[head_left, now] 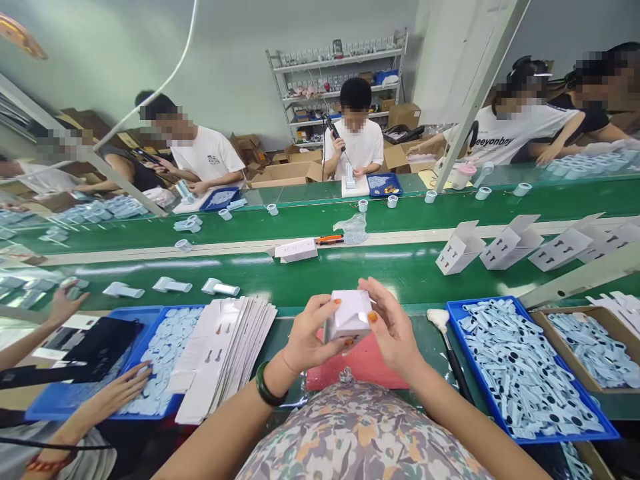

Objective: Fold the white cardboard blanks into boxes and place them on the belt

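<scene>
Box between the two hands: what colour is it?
The box is white, seen best in the head view.

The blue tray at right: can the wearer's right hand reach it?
Probably yes: only a black-handled tool lies before the blue tray, but the right hand holds the white box.

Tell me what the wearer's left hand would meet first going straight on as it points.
The white box, which the left hand holds; past it, probably the right hand, though depth is unclear.

Metal shelving (320, 65) before a pale grey wall (235, 60)
</scene>
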A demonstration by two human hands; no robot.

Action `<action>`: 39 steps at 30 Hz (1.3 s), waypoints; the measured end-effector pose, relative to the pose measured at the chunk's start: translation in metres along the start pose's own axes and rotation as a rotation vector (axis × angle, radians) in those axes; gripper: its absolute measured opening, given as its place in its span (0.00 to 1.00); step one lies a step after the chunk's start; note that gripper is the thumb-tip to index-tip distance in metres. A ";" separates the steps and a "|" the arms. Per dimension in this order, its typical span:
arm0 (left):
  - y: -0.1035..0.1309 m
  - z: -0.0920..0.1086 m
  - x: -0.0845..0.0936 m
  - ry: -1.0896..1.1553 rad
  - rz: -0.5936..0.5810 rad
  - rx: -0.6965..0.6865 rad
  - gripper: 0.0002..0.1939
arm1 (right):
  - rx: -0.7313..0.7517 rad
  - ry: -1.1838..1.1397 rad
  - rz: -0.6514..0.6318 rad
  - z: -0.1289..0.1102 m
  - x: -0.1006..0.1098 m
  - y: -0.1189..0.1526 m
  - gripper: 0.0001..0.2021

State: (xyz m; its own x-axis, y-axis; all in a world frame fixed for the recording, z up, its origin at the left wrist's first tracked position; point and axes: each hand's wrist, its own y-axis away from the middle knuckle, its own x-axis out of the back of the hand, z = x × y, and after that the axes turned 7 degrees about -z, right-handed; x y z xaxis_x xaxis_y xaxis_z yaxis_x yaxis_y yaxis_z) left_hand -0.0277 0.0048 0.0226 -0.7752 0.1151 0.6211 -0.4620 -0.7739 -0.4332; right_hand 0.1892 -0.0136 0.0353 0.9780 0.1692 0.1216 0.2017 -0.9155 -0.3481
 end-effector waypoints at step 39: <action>-0.013 0.011 -0.023 1.000 -0.046 0.432 0.55 | 0.092 0.423 -0.091 0.017 0.019 0.013 0.43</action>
State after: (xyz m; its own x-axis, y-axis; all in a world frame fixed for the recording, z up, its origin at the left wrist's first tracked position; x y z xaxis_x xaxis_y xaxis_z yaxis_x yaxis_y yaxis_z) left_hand 0.0008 0.0056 0.0211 -0.8513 0.4523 -0.2658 -0.4602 -0.8871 -0.0356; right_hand 0.2112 -0.0159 0.0168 0.8524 0.0664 0.5186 0.3090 -0.8641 -0.3973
